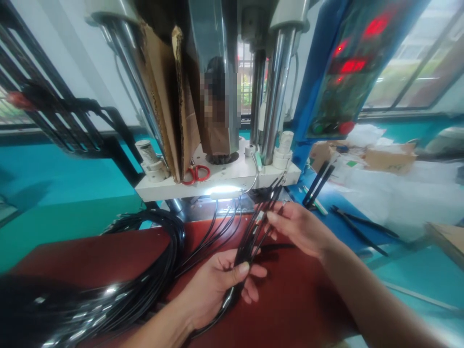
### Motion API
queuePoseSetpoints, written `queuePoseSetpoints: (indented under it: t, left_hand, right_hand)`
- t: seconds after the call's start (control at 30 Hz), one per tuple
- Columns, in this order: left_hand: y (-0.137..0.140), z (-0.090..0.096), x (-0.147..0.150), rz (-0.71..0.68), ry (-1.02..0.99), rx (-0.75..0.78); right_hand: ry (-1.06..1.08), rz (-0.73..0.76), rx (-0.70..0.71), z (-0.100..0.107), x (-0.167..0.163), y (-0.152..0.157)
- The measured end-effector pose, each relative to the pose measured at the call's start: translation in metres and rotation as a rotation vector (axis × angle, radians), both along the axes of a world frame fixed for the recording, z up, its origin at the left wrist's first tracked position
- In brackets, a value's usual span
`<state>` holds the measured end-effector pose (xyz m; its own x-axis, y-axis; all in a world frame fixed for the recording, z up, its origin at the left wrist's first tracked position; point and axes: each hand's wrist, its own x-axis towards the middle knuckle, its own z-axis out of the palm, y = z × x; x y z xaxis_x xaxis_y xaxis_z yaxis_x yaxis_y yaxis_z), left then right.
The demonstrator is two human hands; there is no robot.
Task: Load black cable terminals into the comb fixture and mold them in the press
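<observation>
Black cable bundle (250,239) is, in my judgement, only partly handled: separate leads (205,249) run toward the press plate (235,171), whereas this bundle and the larger coil (176,244) remain to be dealt with. My left fingers (236,275) close loosely around its lower length; my right fingers (278,222) pinch strands near its upper ends, above the red surface (300,295).

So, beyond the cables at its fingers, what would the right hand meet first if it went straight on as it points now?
Past those black cables, the right hand would probably meet the front of the white plate, near the lit lamp; depth is unclear, so it might pass below.
</observation>
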<state>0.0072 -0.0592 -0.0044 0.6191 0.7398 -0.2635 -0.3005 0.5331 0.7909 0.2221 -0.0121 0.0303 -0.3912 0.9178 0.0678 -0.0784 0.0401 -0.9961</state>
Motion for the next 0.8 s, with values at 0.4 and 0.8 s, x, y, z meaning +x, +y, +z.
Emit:
queuePoseSetpoints:
  t: [0.4,0.8]
  left_hand:
    - [-0.001,0.002,0.000,0.076,0.046,0.100]
    - [-0.001,0.001,0.000,0.066,0.048,0.113]
  right_hand:
    - [0.040,-0.157,0.070,-0.001,-0.013,-0.007]
    - [0.008,-0.168,0.017,-0.003,-0.019,-0.011]
